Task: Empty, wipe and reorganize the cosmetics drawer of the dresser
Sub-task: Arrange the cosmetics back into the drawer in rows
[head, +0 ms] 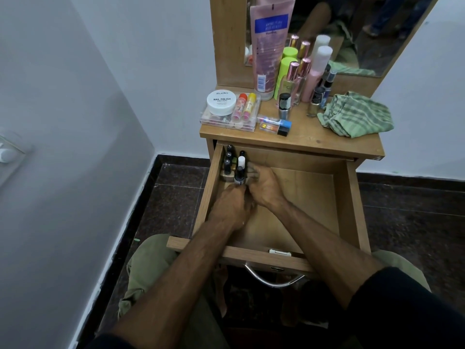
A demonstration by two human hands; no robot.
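The wooden drawer (347,197) of the dresser is pulled out. Several small nail polish bottles (230,159) stand packed in its far left corner. My left hand (232,205) reaches to that group and its fingers pinch the base of a silver bottle with a black cap (239,176). My right hand (264,183) lies beside the group, its fingers blurred and curved against the bottles on their right side. The rest of the drawer floor is bare wood.
On the dresser top (314,139) sit a white nail polish remover tub (221,102) on a clear case, lip balms, a pink tube (266,54), perfume bottles, more polish bottles and a green checked cloth (354,114). A mirror stands behind. My knees are under the drawer.
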